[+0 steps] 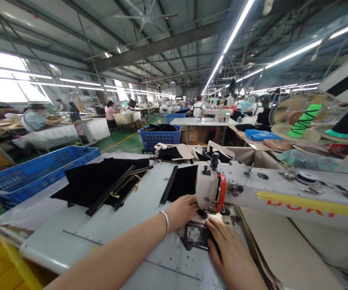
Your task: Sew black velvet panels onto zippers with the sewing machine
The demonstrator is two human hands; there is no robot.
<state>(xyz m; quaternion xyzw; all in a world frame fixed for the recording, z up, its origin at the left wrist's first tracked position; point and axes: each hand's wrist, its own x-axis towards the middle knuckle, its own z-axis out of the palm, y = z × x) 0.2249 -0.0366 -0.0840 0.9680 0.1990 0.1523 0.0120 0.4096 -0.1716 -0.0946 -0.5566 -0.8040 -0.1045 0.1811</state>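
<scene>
A white sewing machine (252, 187) stands on the pale work table (71, 237). My left hand (182, 209), with a bracelet at the wrist, reaches in under the machine's head from the left, fingers curled by the needle area. My right hand (228, 245) lies flat with fingers together at the metal needle plate (195, 235), pressing on a dark piece I cannot make out. A stack of black fabric with zipper strips (107, 183) lies on the table to the left, and another black piece (182, 182) sits behind the machine head.
A blue crate (31, 173) sits at the table's left and a yellow bin (1, 268) at the lower left. Thread cones (305, 120) and a fan stand at the right. Other people work at tables behind, beside a blue basket (160, 137).
</scene>
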